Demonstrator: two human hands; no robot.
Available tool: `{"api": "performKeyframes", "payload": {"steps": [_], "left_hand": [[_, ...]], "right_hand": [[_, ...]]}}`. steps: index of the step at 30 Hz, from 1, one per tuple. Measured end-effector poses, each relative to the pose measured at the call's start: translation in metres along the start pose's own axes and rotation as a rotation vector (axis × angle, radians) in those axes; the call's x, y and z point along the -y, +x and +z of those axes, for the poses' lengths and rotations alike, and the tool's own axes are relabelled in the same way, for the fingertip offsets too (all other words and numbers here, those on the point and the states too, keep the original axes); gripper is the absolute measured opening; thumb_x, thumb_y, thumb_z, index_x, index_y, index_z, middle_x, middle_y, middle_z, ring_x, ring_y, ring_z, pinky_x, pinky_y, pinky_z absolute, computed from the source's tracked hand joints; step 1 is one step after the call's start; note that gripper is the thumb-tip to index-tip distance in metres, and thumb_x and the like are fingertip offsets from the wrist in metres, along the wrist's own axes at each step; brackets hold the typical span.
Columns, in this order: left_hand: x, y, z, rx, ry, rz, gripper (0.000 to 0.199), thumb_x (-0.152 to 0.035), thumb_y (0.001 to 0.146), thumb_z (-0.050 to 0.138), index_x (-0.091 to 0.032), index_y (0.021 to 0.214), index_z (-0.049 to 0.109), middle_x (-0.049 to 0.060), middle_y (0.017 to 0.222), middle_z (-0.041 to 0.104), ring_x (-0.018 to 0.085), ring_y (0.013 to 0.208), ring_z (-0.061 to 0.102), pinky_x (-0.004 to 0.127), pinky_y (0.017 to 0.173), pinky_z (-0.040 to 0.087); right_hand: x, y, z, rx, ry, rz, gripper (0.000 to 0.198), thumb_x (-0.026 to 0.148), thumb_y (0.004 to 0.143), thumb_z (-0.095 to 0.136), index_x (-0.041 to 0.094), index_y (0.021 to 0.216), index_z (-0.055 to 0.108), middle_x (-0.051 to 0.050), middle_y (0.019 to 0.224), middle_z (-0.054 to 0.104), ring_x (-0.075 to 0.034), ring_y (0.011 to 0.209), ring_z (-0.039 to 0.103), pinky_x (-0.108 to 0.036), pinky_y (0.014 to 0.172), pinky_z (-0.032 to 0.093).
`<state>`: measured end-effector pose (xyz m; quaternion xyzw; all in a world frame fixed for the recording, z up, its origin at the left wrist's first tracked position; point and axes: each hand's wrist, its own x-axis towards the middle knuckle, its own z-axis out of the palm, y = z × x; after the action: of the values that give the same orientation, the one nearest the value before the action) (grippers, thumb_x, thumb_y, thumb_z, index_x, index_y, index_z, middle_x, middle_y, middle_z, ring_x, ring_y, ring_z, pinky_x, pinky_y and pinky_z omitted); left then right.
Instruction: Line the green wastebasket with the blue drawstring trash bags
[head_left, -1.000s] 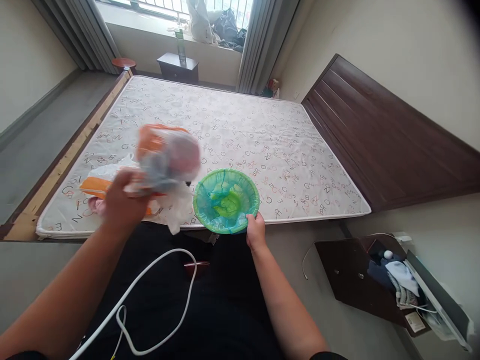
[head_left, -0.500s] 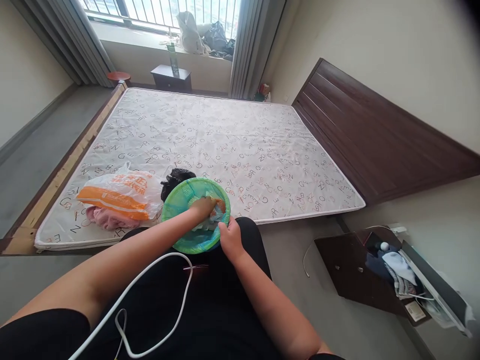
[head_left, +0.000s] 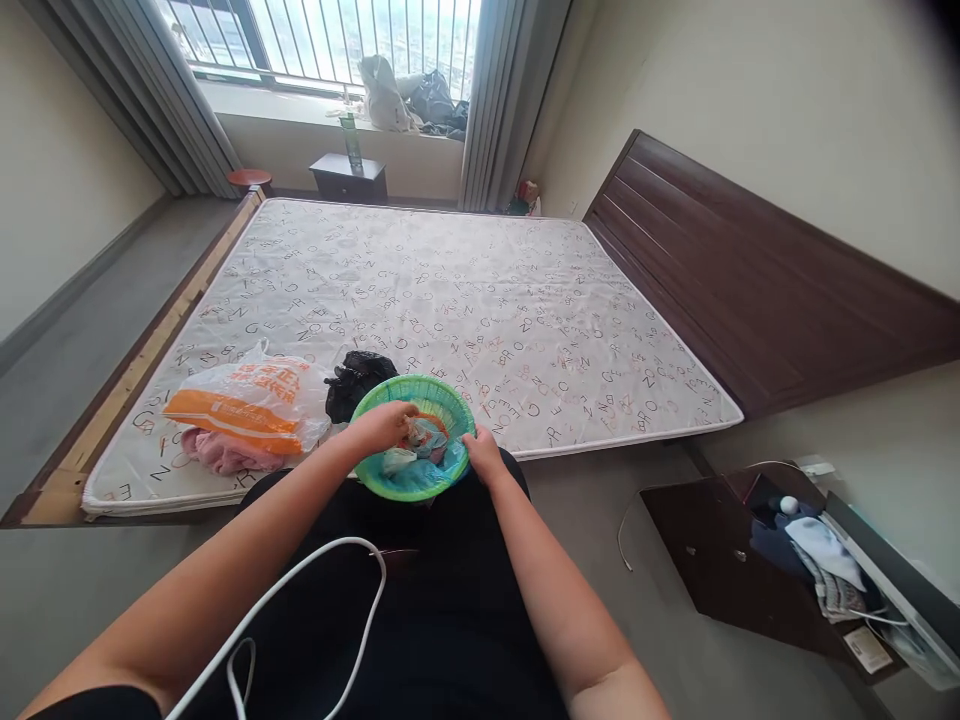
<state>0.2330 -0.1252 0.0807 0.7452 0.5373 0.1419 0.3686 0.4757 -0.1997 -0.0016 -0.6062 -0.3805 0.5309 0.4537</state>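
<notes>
The green basket [head_left: 444, 398] serves as the landmark; it sits at the near edge of the mattress [head_left: 450, 290], against the person's lap, lined with a blue-green bag and holding a bundle of crumpled stuff [head_left: 420, 445]. The left hand [head_left: 382, 425] reaches in over the basket's left rim with fingers curled down onto that bundle, apparently pinching it, though the grip itself is hidden; the right hand [head_left: 484, 458] clasps the basket's near right rim, fingers closed on it.

The risks, as I judge them: the basket overhangs the mattress edge, so a hard push from the left hand could tip it toward the lap and spill the contents; the thin liner could tear or slip off the rim if the bundle is dragged; the white cable [head_left: 300, 580], looping across the lap just nearer than the basket, could snag a forearm.

Counting outward from the basket: one basket, two hands, one white cable; just left of it one black bag [head_left: 352, 380], touching or nearly so; farther left one orange-and-white plastic bag [head_left: 247, 405] lying on one pink cloth [head_left: 217, 455]; to the right, down on the floor, one dark open drawer unit [head_left: 712, 560] with clothes; far beyond, under the window, one small dark table [head_left: 349, 178], one round stool [head_left: 250, 178], one green bottle [head_left: 350, 140].
</notes>
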Motion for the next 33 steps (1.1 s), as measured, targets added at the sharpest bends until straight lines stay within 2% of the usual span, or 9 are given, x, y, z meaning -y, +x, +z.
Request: {"api": "performKeyframes", "payload": {"steps": [1,4,5,6,9,14,21,28,33], "left_hand": [[0.0,-0.008,-0.017,-0.079,-0.006,0.018,0.018,-0.024,0.084,0.061,-0.021,0.099,0.072,0.008,0.098,0.072,0.024,0.095,0.067,0.034,0.091,0.05],[0.014,-0.031,-0.061,-0.579,-0.065,-0.069,0.022,-0.027,0.09,0.052,-0.022,0.105,0.068,0.007,0.103,0.071,0.023,0.098,0.066,0.037,0.095,0.05],[0.021,-0.037,-0.069,-0.666,-0.133,-0.139,0.022,-0.03,0.089,0.055,-0.021,0.106,0.067,0.008,0.102,0.07,0.023,0.097,0.067,0.037,0.092,0.052],[0.029,-0.043,-0.072,-0.668,-0.235,-0.222,0.024,-0.033,0.087,0.059,-0.02,0.106,0.067,0.008,0.102,0.07,0.024,0.096,0.067,0.036,0.088,0.054],[0.047,-0.054,-0.062,-0.393,-0.594,-0.404,0.042,-0.049,0.079,0.07,-0.018,0.108,0.067,0.01,0.106,0.07,0.024,0.096,0.069,0.034,0.077,0.056],[0.042,-0.069,-0.024,-0.158,-0.703,-0.358,0.063,-0.065,0.066,0.083,-0.018,0.107,0.072,0.01,0.11,0.072,0.025,0.102,0.068,0.033,0.078,0.057],[0.024,-0.08,-0.016,-0.128,-0.656,-0.288,0.056,-0.059,0.066,0.084,-0.017,0.101,0.072,0.007,0.094,0.071,0.023,0.089,0.067,0.031,0.073,0.053],[0.016,-0.079,-0.016,-0.122,-0.799,-0.404,0.053,-0.064,0.072,0.077,-0.017,0.097,0.072,0.004,0.085,0.066,0.019,0.079,0.063,0.027,0.066,0.05],[0.009,-0.078,-0.016,-0.059,-0.749,-0.4,0.047,-0.052,0.065,0.084,-0.017,0.093,0.07,0.003,0.086,0.068,0.017,0.076,0.062,0.028,0.067,0.049]], "right_hand": [[0.0,0.003,-0.006,0.017,0.032,0.007,0.022,0.031,0.068,0.056,0.02,0.084,0.066,0.002,0.07,0.066,-0.017,0.064,0.053,-0.028,0.062,0.044],[-0.004,0.005,-0.022,0.038,0.131,0.032,0.019,0.029,0.064,0.058,0.021,0.08,0.064,0.004,0.066,0.062,-0.015,0.06,0.048,-0.028,0.058,0.041],[-0.006,0.005,-0.026,0.036,0.159,0.036,0.018,0.029,0.063,0.058,0.021,0.079,0.063,0.004,0.065,0.061,-0.015,0.06,0.048,-0.028,0.058,0.041],[-0.007,0.004,-0.029,0.032,0.186,0.04,0.017,0.029,0.063,0.058,0.022,0.077,0.062,0.004,0.065,0.06,-0.015,0.06,0.048,-0.028,0.058,0.041],[-0.012,0.0,-0.034,0.031,0.259,0.043,0.018,0.03,0.061,0.059,0.022,0.077,0.062,0.004,0.067,0.062,-0.016,0.064,0.05,-0.027,0.06,0.043],[-0.013,-0.004,-0.036,0.023,0.432,0.091,0.023,0.024,0.057,0.063,0.022,0.08,0.064,0.004,0.069,0.065,-0.016,0.064,0.053,-0.028,0.06,0.045],[-0.011,-0.009,-0.044,0.05,0.488,0.104,0.023,0.022,0.058,0.064,0.022,0.081,0.064,0.002,0.073,0.069,-0.019,0.067,0.061,-0.032,0.063,0.051],[-0.008,-0.013,-0.044,0.077,0.473,0.149,0.027,0.02,0.055,0.063,0.022,0.081,0.065,0.001,0.072,0.07,-0.019,0.065,0.062,-0.032,0.062,0.052],[-0.009,-0.013,-0.045,0.079,0.464,0.146,0.025,0.02,0.054,0.064,0.021,0.079,0.063,0.003,0.069,0.067,-0.017,0.063,0.058,-0.029,0.06,0.049]]}}
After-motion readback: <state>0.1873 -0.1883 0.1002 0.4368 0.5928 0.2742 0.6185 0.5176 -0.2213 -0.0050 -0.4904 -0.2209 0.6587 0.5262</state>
